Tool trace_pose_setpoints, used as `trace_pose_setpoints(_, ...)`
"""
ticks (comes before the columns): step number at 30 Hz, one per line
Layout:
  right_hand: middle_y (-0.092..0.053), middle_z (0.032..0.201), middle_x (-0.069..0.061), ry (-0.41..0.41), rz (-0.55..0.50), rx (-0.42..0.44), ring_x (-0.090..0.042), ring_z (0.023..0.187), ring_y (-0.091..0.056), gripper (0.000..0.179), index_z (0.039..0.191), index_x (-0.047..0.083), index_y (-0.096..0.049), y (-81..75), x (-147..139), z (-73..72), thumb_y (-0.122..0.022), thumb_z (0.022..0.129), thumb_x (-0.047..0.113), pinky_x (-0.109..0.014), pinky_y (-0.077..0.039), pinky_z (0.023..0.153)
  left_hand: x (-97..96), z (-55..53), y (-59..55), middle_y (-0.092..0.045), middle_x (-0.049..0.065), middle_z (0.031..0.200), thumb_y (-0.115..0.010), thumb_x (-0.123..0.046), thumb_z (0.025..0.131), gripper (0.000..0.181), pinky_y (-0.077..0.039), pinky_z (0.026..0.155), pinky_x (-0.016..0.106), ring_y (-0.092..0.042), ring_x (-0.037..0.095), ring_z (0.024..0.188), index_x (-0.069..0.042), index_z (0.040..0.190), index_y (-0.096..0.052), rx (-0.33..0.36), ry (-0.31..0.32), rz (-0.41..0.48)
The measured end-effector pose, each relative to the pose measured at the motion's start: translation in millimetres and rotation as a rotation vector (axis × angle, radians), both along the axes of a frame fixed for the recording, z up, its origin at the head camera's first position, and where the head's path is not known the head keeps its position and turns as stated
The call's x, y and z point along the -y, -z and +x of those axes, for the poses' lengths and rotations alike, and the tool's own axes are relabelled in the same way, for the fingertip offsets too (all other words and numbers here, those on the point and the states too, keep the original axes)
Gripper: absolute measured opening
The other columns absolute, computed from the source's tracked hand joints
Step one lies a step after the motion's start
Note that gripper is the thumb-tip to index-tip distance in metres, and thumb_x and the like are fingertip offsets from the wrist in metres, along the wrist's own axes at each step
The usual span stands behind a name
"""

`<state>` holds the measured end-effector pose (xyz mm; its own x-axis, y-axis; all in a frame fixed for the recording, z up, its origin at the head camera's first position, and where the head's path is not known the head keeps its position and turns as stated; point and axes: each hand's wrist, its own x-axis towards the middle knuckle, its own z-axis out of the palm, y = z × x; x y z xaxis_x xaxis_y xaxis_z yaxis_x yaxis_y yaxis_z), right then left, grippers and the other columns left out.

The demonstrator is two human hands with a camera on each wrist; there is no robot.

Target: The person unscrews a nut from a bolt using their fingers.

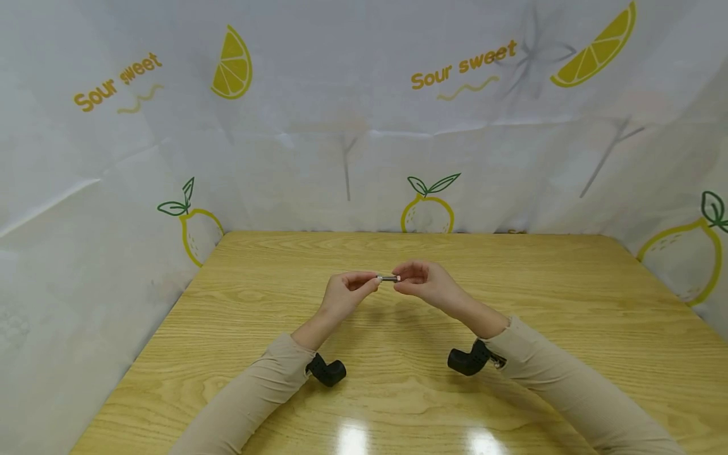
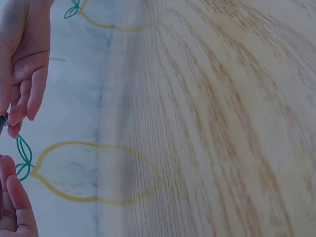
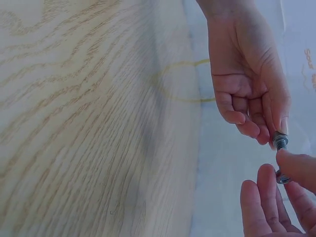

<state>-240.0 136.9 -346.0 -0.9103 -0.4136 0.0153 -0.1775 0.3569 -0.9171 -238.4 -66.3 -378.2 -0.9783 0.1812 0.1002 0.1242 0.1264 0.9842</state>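
Observation:
A small metal bolt (image 1: 389, 279) is held level between both hands, over the middle of the table. My left hand (image 1: 345, 294) pinches its left end between thumb and fingertips. At that end, in the right wrist view, a ring-shaped metal piece (image 3: 281, 139), like a nut or washer, sits round the thread right at the left thumb. My right hand (image 1: 428, 285) holds the bolt's other end, near the head (image 3: 282, 177), by thumb and fingers. In the left wrist view only a dark bit of the bolt (image 2: 3, 120) shows at the frame's edge.
The wood-grain table (image 1: 256, 259) runs back to a white cloth (image 1: 318, 158) printed with lemons and lettering. Black wrist mounts (image 1: 330, 371) stick out from both beige sleeves (image 1: 250, 395) low over the table.

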Motion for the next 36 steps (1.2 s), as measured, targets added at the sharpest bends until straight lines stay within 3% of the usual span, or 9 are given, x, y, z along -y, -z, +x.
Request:
trace_pose_setpoints(4,-0.061,0.113,-0.025,-0.006,-0.005,0.035,-0.028,0.097,-0.065,0.041,0.123,-0.004,-0.053,-1.5,0.3,-0.1,-0.059,0.093,0.023,-0.043,-0.053,0.089,-0.2,-0.2,0.8,-0.069,0.015,0.106,-0.066,-0.019,0.088,0.027,-0.053,0.089,0.043,-0.067,0.021,0.094,-0.004,0.111,-0.069,0.001,-0.004,-0.001)
trace_pose_setpoints(10,-0.062,0.11,-0.03,-0.027,-0.003,0.064,-0.015,0.086,-0.068,0.041,0.12,-0.01,-0.053,-0.5,-0.5,-1.3,-0.053,0.096,0.023,-0.04,-0.055,0.087,0.4,0.0,0.9,-0.07,0.015,0.104,-0.066,-0.019,0.088,0.026,-0.053,0.088,0.043,-0.067,0.019,0.093,-0.005,0.11,-0.069,0.006,-0.011,-0.007)
trace_pose_setpoints(17,-0.059,0.115,-0.029,-0.031,-0.051,0.066,-0.037,0.104,-0.062,0.038,0.122,-0.003,-0.052,-1.5,-1.7,0.2,-0.061,0.091,0.016,-0.045,-0.052,0.091,0.8,1.5,-0.4,-0.069,0.015,0.105,-0.065,-0.021,0.089,0.028,-0.052,0.09,0.044,-0.066,0.015,0.092,-0.005,0.111,-0.068,0.007,-0.003,-0.01)
trace_pose_setpoints(24,-0.064,0.105,-0.026,-0.025,-0.036,0.101,-0.014,0.083,-0.068,0.041,0.119,-0.009,-0.054,-3.9,-0.5,0.0,-0.054,0.095,0.024,-0.039,-0.057,0.082,0.5,1.4,-0.6,-0.07,0.013,0.104,-0.065,-0.022,0.089,0.027,-0.052,0.089,0.045,-0.066,0.015,0.092,-0.007,0.11,-0.069,0.02,-0.012,-0.011)
trace_pose_setpoints(31,-0.059,0.115,-0.029,-0.02,-0.064,0.095,-0.035,0.103,-0.063,0.04,0.124,-0.002,-0.051,-4.1,-0.7,1.4,-0.062,0.091,0.016,-0.045,-0.052,0.091,0.6,1.0,-0.5,-0.069,0.015,0.105,-0.065,-0.021,0.089,0.027,-0.052,0.09,0.044,-0.067,0.016,0.093,-0.007,0.111,-0.069,0.019,-0.008,-0.004)
trace_pose_setpoints(36,-0.062,0.112,-0.029,-0.024,-0.039,0.11,-0.02,0.09,-0.068,0.046,0.125,-0.007,-0.05,-3.8,0.2,-0.6,-0.057,0.094,0.025,-0.038,-0.056,0.084,0.7,1.4,-0.9,-0.069,0.016,0.105,-0.064,-0.022,0.089,0.028,-0.052,0.09,0.045,-0.066,0.015,0.092,-0.005,0.111,-0.068,0.004,-0.004,-0.002)
